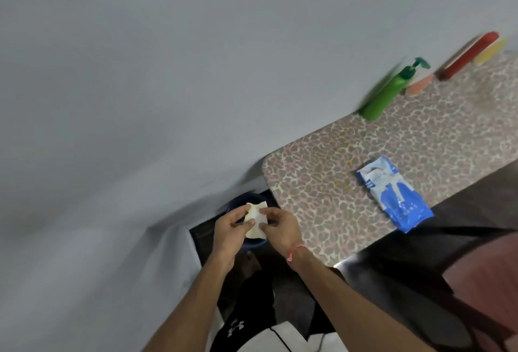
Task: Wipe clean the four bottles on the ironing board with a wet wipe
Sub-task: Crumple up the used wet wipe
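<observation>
Both my hands hold a white wet wipe [254, 220] with yellowish stains, off the left end of the ironing board [330, 172]. My left hand [231, 227] pinches its left side and my right hand [280, 227] pinches its right side. Far along the board by the wall stand a green pump bottle [388, 93], a small orange bottle [419, 85], a tall red bottle [466, 56] and a yellow bottle [490, 50], all blurred. The blue and white wipe packet [395, 193] lies on the board near its front edge.
A dark blue round bin or bowl [246, 200] sits on the floor directly under the wipe, beside the grey wall [140, 99]. The floor below is dark. A reddish surface [487, 267] shows at the lower right.
</observation>
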